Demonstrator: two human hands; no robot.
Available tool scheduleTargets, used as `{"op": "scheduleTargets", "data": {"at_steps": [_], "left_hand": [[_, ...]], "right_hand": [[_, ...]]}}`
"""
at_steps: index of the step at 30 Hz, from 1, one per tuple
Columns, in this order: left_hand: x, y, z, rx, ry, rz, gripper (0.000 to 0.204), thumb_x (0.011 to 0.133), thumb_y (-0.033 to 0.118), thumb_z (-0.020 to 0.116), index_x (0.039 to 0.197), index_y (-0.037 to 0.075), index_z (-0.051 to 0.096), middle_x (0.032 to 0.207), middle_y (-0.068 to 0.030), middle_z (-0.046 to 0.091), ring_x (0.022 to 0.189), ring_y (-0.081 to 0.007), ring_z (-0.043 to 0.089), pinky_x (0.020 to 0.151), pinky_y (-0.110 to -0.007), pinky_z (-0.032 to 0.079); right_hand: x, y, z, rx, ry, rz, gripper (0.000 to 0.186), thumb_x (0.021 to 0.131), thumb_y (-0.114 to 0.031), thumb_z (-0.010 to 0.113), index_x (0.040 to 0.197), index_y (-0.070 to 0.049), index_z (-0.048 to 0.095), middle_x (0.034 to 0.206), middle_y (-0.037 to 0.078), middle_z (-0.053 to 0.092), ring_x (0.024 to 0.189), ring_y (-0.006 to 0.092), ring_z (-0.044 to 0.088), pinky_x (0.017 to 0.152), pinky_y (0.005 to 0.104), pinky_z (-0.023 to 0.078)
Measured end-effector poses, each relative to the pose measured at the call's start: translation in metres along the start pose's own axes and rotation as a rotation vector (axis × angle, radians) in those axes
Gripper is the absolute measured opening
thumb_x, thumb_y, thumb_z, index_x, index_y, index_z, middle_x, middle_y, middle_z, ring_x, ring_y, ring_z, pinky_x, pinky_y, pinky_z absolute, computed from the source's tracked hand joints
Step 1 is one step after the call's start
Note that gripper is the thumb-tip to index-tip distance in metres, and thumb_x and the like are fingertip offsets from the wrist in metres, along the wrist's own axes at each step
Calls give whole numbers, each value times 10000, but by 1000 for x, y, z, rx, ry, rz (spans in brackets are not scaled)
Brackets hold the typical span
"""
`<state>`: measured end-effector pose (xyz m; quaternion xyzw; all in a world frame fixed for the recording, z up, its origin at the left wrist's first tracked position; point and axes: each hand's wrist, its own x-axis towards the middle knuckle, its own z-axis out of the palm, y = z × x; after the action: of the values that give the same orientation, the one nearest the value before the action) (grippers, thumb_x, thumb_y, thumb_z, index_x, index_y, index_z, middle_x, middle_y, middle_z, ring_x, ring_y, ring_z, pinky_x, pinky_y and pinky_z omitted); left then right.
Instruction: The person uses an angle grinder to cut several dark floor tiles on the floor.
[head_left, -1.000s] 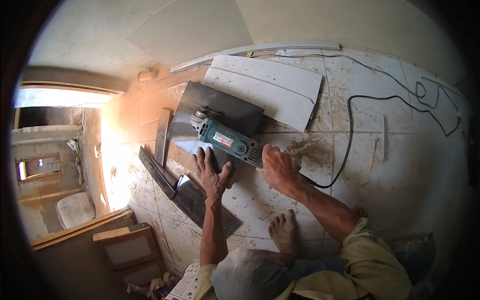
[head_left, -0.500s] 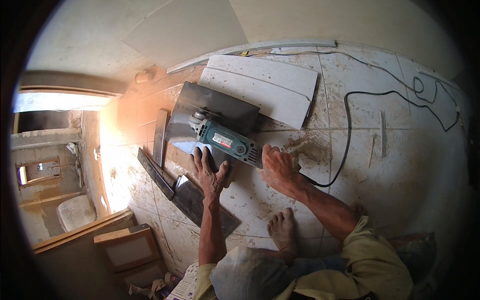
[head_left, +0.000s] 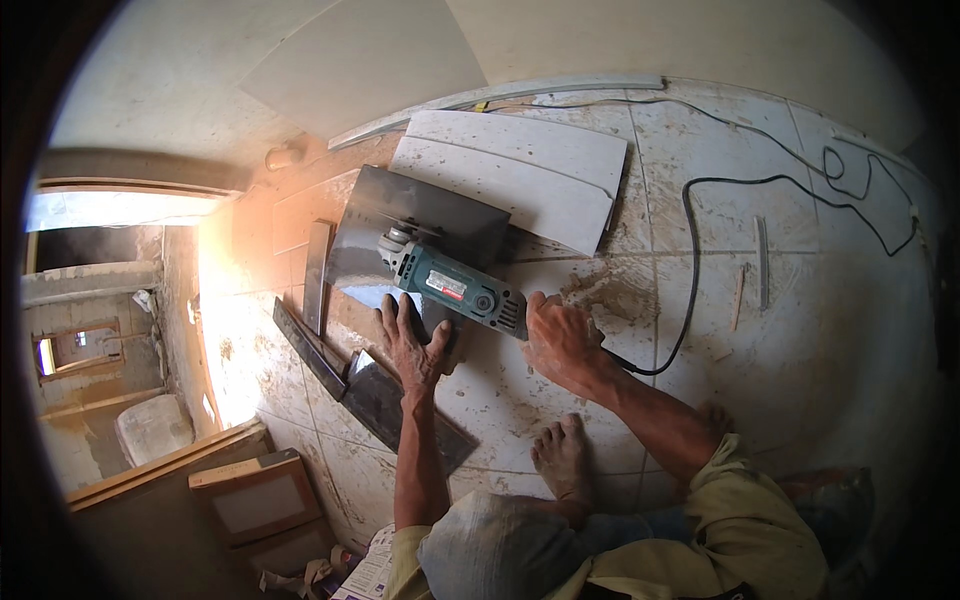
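Note:
My right hand (head_left: pixel 562 343) is wrapped round the rear handle of a teal angle grinder (head_left: pixel 450 284). The grinder lies slantwise over a dark glossy tile (head_left: pixel 470 218), with its metal head towards the far left. Its disc is blurred and sits at the tile's surface; the exact contact cannot be made out. Just below the grinder's body, my left hand (head_left: pixel 410 350) rests with fingers spread on the near edge of the dark tile. A black power cord (head_left: pixel 690 270) runs from behind my right hand.
White tiles (head_left: pixel 510 165) lie stacked beyond the dark one. Dark offcuts (head_left: pixel 395 400) and a narrow strip (head_left: pixel 316 275) lie to the left. My bare foot (head_left: pixel 563 458) is close by. Thin strips (head_left: pixel 762 262) lie on the right. A cardboard box (head_left: pixel 255 497) stands lower left by a doorway.
The view has shifted slightly, moving the tiles a little left in the picture. Against the dark tile, the grinder sits slightly farther right and nearer me. Both hands keep their hold.

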<state>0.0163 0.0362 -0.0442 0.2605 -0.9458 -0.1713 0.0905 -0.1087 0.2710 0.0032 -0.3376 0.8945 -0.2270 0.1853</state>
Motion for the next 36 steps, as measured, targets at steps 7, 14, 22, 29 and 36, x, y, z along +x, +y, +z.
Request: {"op": "scheduleTargets", "data": {"at_steps": [7,14,22,29,36], "left_hand": [[0,3,1,-84,27,-22,871,803,614,661,1456,83,439,1559,-234,283,1453,-467,185,1151,-575,190],[0,3,0,-39,2,-1,807,846,501,683,1486,101,396,1575,-228,246,1469,-423,183,1169,-523,220],[-1,-1,2,-3,-6,-4,825,845,535,668,1493,111,384,1581,-227,238,1463,-430,194,1166,-532,214],[-1,-6,4,-13,0,0,835,847,565,653,1494,112,383,1578,-232,241,1462,-435,193,1165,-538,213],[0,-5,3,-30,12,26,827,851,563,654,1488,108,388,1568,-246,253,1460,-447,188,1167,-542,202]], "right_hand": [[-4,4,2,53,-31,10,368,754,-178,745,930,43,509,839,224,633,709,324,699,604,402,580],[-8,9,8,73,-72,37,442,741,-209,766,970,63,501,873,245,625,749,346,691,645,423,578],[-13,9,1,70,-123,72,457,768,-238,758,985,72,502,886,249,622,745,346,695,623,436,586],[-19,9,-2,19,-15,29,331,756,-160,735,908,38,516,782,179,631,665,268,702,553,362,583],[-25,14,-1,45,-3,1,358,749,-161,748,917,43,507,786,194,629,665,279,704,550,360,579]]}}
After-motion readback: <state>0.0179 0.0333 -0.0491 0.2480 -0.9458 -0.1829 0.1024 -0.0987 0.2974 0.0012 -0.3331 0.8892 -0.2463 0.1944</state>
